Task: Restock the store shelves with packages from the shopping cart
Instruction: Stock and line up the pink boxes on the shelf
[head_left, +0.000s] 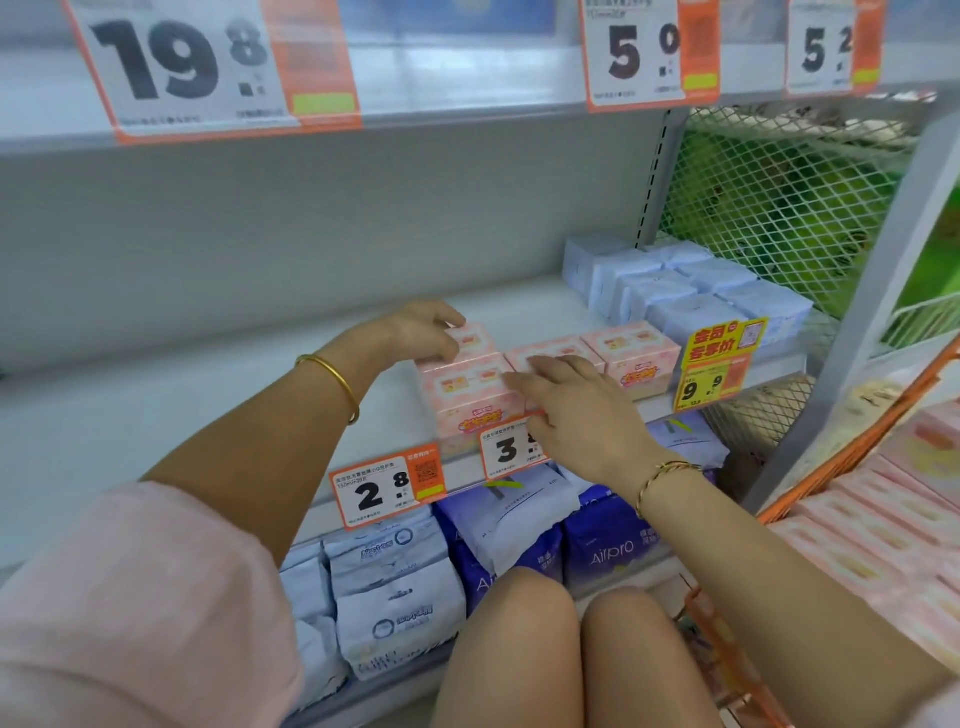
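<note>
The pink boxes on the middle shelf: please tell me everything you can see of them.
The pink boxes look like glossy cardboard, with orange pictures on top. They stand side by side at the shelf front. The left hand grips the rear left one; the right hand rests flat on a middle one.

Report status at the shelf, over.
Left hand grips rear pink box. Right hand flat, on front boxes. Cart holds more pink packs. Blue packs bound the row at right.
</note>
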